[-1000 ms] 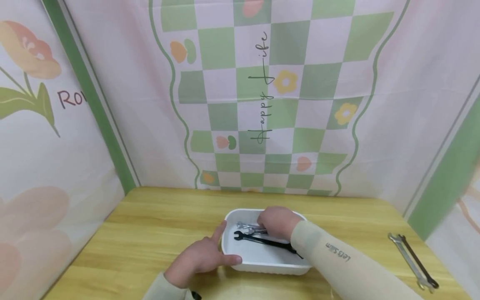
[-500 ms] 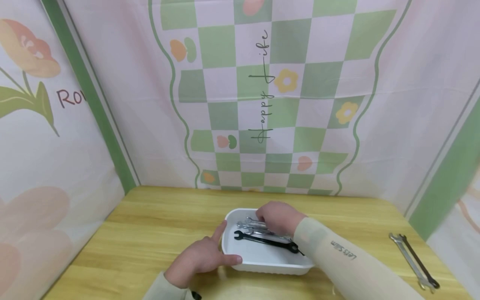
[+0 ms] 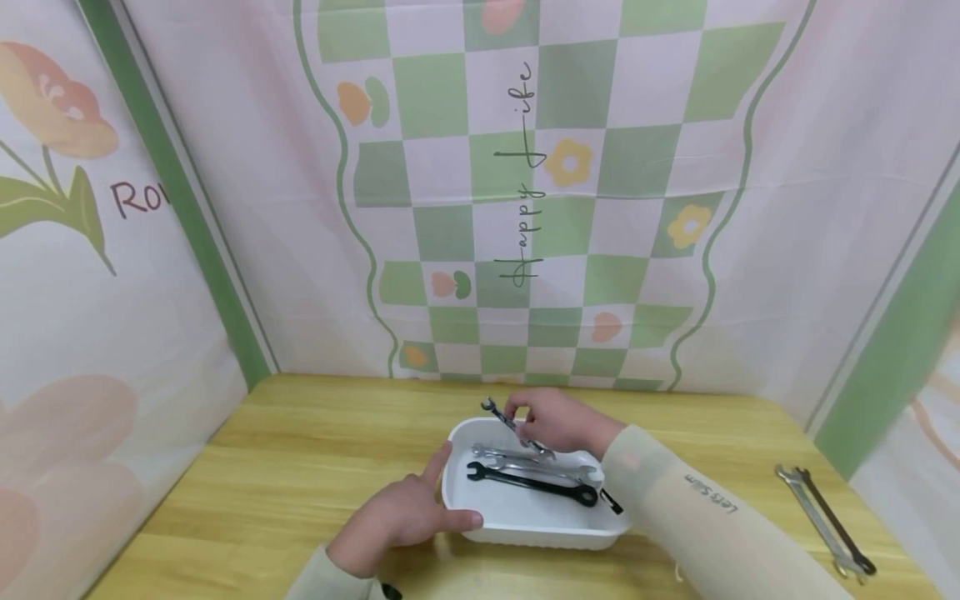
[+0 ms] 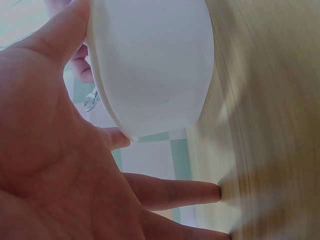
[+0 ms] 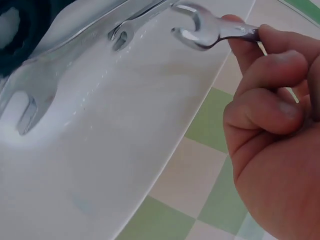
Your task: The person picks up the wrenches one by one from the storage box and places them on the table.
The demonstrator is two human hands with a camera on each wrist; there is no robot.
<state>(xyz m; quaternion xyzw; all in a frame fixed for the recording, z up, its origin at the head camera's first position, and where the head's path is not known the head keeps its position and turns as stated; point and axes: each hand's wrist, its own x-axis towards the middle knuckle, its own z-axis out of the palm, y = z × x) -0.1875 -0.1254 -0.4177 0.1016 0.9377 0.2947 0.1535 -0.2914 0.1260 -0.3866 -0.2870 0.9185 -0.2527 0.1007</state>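
Note:
My right hand (image 3: 562, 419) pinches a small silver open-ended wrench (image 3: 502, 417) above the back rim of a white plastic tub (image 3: 517, 513). In the right wrist view, one forked end of this wrench (image 5: 206, 31) sticks out beyond the thumb and index finger, while the other fingers are curled in. Inside the tub lie silver wrenches (image 3: 551, 472) and a longer black wrench (image 3: 525, 484) with a ring end. My left hand (image 3: 405, 510) steadies the tub's left end, thumb and index finger spread along its rim; in the left wrist view, its lower fingers (image 4: 175, 194) reach straight to the table.
On the wooden table (image 3: 300, 467), a silver wrench (image 3: 813, 512) and a dark wrench (image 3: 838, 521) lie side by side at the right edge. A small black piece (image 3: 611, 502) shows at the tub's right end. Behind the table hangs a checked cloth (image 3: 532, 208).
My right hand has risen from inside the tub, bringing a small silver wrench up over the back rim. More of the wrenches left inside now show. The left hand has stayed put.

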